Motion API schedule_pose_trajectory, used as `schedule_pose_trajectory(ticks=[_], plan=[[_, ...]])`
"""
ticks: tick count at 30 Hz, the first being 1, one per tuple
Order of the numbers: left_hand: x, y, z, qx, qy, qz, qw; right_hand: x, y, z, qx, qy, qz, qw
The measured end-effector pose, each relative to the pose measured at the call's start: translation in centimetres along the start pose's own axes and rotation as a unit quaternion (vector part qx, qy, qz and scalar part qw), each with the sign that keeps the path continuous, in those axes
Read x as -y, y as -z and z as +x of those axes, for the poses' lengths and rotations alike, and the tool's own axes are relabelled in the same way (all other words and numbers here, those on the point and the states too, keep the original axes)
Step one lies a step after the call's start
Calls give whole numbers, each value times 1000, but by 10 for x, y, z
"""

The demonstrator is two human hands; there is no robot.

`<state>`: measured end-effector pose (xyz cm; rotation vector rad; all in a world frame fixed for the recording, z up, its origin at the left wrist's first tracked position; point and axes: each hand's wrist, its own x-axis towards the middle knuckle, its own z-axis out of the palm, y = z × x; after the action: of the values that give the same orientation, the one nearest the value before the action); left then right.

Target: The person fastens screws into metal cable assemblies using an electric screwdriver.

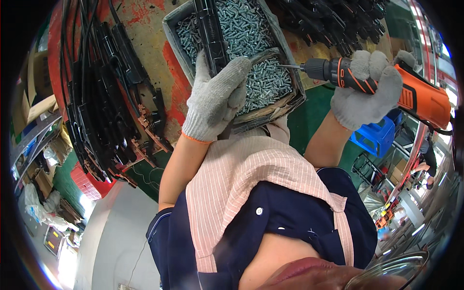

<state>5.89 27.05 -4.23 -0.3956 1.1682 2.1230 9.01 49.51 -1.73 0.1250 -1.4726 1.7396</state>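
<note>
My left hand (215, 99), in a grey knitted glove, is closed round a long black plastic part (209, 31). The part lies lengthwise over an open box (170, 38) of small silvery screws (244, 29); its lower end is hidden by the glove. A smaller tray (270, 112) at the near side of the box holds shorter screws (268, 84). My right hand (369, 92), also gloved, grips an orange and black power drill (427, 99). Its thin bit (288, 66) points left above the small tray, apart from the black part.
Several black cabled parts with copper-coloured ends (104, 96) lie at the left of the worn red and yellow table (147, 53). More black parts (333, 21) are heaped at the far right. A blue stool (377, 135) and a red crate (89, 181) stand on the floor.
</note>
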Motion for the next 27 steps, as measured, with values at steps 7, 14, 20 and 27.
schedule_pose_trajectory(ticks=[7,14,20,27], plan=[[1,-1,3,-5,1,-4,1000,2,-17,2,-52,-76,80,993],[2,0,4,-3,3,-6,1000,-3,-14,-3,-84,-20,-44,995],[7,-5,13,-56,27,0,998,9,6,14,-60,-102,166,979],[11,1,15,-61,60,20,996,1,4,8,-110,-136,165,971]])
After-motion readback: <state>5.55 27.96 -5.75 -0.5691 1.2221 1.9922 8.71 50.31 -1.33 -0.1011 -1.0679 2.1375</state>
